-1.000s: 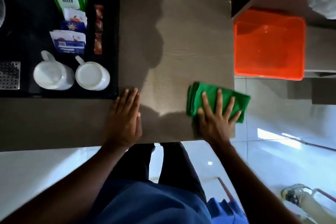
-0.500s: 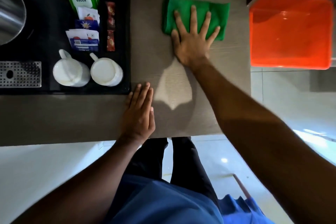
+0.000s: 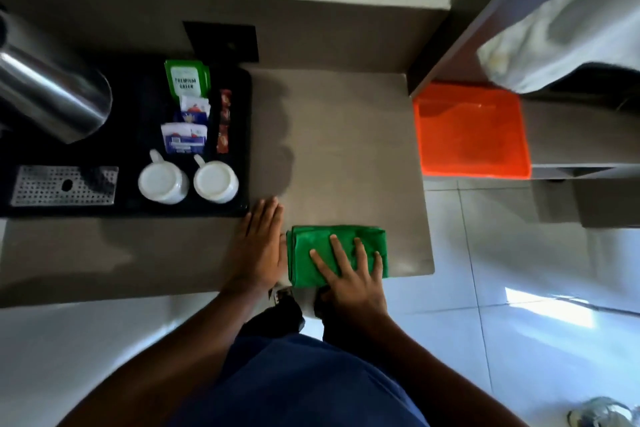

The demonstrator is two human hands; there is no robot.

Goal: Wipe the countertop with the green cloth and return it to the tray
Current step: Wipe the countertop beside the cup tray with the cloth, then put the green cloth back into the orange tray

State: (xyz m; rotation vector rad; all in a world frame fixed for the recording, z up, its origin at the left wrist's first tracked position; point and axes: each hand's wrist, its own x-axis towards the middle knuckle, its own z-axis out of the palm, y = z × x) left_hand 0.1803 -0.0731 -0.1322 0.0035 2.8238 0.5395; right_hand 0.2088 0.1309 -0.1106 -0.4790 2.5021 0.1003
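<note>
The folded green cloth (image 3: 313,250) lies flat at the near edge of the grey-brown countertop (image 3: 346,149). My right hand (image 3: 351,279) presses down on the cloth with fingers spread. Just left of the cloth, my left hand (image 3: 259,250) rests flat on the counter, its fingers together and nothing in it. The empty orange tray (image 3: 471,135) sits to the right of the countertop, on a lower shelf.
A black tray (image 3: 242,135) on the left holds two white cups (image 3: 187,180), tea sachets (image 3: 187,107), a steel kettle (image 3: 52,94) and a perforated metal drip plate (image 3: 62,185). A dark shelf unit (image 3: 485,10) rises at the right. White tiled floor lies below.
My right hand has pulled the cloth from the far side of the counter back to the near edge, beside my left hand. The left hand stayed put.
</note>
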